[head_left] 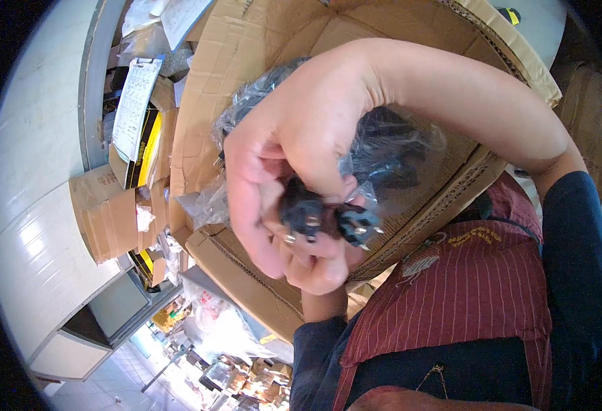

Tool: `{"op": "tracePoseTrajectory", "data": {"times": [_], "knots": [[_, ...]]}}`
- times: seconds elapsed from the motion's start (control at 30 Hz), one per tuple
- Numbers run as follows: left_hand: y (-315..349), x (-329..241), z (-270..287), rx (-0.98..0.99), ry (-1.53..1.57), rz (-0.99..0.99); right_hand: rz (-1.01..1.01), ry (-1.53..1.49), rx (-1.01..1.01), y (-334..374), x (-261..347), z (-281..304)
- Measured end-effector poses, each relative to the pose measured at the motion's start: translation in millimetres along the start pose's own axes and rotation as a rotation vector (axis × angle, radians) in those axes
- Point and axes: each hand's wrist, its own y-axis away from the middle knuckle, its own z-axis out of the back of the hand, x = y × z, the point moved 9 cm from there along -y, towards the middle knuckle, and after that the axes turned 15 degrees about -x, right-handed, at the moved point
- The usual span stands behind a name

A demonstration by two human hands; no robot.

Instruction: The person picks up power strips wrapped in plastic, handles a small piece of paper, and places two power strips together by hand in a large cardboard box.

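My right hand (301,130) reaches over from the right above an open cardboard box (212,89), its fingers curled round a black power plug (301,209) with metal prongs pointing at me. Partly behind it is my left hand (325,274), its forearm rising from below. It closes about a second black power plug (360,225), which has clear plastic round it. The hands overlap, so some fingers and the cords behind the plugs are hidden. Inside the box lie black items in clear plastic bags (397,147), blurred and partly covered by my right arm.
At left, a clipboard with paper (135,103) rests by black-and-yellow boxes (152,147) and a smaller brown carton (102,212). A white plastic bag (222,325) lies beyond the box's near flap (246,274). Cluttered goods (253,383) stand on the floor below.
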Motion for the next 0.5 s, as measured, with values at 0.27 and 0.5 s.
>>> {"op": "tracePoseTrajectory", "data": {"times": [0.27,0.5], "knots": [[-17.7,18.7,0.6,-0.021,-0.006,-0.057,0.1,0.035,-0.73,-22.5,-52.9,86.6],[-16.4,62.8,15.1,-0.129,0.114,0.146,0.231,0.276,-0.796,-18.3,-33.5,93.5]]}}
